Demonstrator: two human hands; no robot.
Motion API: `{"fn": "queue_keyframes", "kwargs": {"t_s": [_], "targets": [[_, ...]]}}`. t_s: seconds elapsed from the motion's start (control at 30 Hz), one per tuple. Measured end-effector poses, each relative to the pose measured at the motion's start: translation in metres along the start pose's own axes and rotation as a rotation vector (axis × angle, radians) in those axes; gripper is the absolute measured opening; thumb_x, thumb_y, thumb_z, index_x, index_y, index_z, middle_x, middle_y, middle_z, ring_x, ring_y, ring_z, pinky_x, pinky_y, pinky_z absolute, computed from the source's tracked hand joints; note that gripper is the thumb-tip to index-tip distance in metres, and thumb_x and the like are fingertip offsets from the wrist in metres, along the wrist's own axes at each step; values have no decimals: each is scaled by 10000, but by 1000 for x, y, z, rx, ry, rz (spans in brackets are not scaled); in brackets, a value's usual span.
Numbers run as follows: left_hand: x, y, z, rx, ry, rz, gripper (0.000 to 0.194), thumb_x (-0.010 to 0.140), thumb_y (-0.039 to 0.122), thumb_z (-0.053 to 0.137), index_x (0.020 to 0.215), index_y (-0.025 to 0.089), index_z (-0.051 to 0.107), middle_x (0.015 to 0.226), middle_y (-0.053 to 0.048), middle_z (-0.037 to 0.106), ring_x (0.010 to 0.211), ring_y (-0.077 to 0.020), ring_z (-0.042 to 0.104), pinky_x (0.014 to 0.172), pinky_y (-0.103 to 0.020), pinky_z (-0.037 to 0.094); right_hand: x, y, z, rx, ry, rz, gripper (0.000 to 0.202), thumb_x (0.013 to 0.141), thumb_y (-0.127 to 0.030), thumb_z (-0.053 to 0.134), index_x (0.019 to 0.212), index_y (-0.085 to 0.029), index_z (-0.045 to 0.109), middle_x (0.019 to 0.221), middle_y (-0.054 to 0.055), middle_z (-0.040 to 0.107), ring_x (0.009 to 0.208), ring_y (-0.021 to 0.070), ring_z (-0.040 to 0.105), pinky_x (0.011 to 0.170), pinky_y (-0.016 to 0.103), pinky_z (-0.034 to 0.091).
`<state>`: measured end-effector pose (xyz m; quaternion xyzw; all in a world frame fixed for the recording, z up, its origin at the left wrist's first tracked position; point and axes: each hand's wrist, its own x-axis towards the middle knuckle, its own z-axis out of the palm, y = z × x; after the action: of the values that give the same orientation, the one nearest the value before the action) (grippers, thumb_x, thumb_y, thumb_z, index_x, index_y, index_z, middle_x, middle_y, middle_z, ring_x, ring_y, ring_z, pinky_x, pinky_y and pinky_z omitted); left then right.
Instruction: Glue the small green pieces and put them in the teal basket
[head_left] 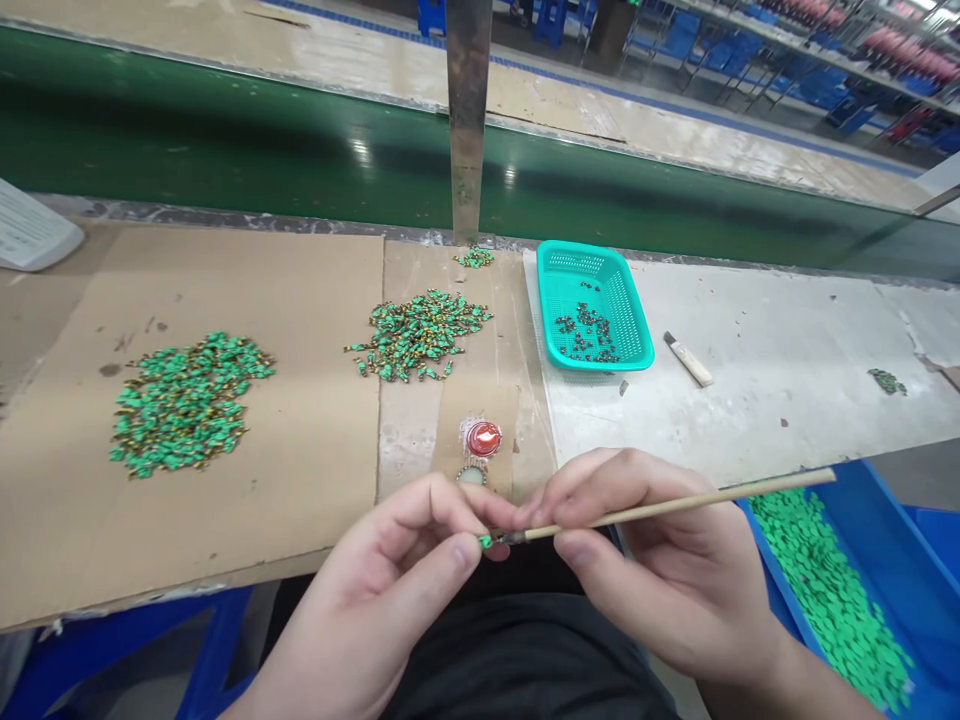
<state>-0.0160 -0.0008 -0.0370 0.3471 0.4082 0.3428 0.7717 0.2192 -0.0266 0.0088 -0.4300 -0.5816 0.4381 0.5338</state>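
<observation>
Holding a small green piece (485,542) in the left hand (420,565), pinched tight between thumb and forefinger, at the near edge of the worktop (787,335). Gripping a thin wooden brush (679,508) in the right hand (649,555), between thumb and fingers, with the handle slanting up to the right and the dark tip pointing left at the green piece. At the tip, too small to tell touching from just beside.

Just beyond the hands, near the left fingers, a round dish of red liquid (484,437), with a pale bottle cap (472,475) just in front. To the left, on a cardboard sheet (315,285), a wide heap of green and gold pieces (187,405). Closer to the middle, a second heap (424,332), and behind that a small cluster (475,257) near a metal post (468,130). Right of the post, a turquoise basket (637,350) with small dark pieces (589,330) inside. Farther right, lying flat, a pale-handled tool (688,360), then a little pile (887,381) well apart. Below the worktop at right, a blue tray (896,535) holding many bright green pieces (832,590).
</observation>
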Motion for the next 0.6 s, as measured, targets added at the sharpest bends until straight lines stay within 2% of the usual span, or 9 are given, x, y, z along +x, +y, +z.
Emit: {"fn": "queue_keyframes", "kwargs": {"t_s": [0.13, 0.37, 0.6], "targets": [[-1, 0, 1, 3, -7, 9, 231, 1021, 455, 975, 886, 291, 884, 1095, -76, 914, 1063, -274, 805, 988, -305, 645, 1, -4, -2, -42, -23, -12, 249, 1041, -43, 862, 1161, -261, 873, 1061, 62, 924, 969, 220, 915, 887, 328, 756], [-1, 1, 1, 1, 0, 13, 293, 986, 519, 1000, 860, 276, 892, 1029, -94, 882, 981, -289, 780, 960, -362, 672, -2, 2, -4, 12, -3, 19, 257, 1045, -38, 847, 1158, -268, 866, 1090, 68, 922, 994, 243, 924, 909, 365, 762], [-2, -1, -2, -14, -34, 3, 293, 986, 551, 997, 874, 299, 900, 1050, -61, 881, 962, -249, 766, 963, -308, 655, -3, 3, -1, 79, 38, 23, 245, 1044, -34, 835, 1134, -260, 864, 1063, 66, 912, 965, 233, 913, 884, 355, 753]]}}
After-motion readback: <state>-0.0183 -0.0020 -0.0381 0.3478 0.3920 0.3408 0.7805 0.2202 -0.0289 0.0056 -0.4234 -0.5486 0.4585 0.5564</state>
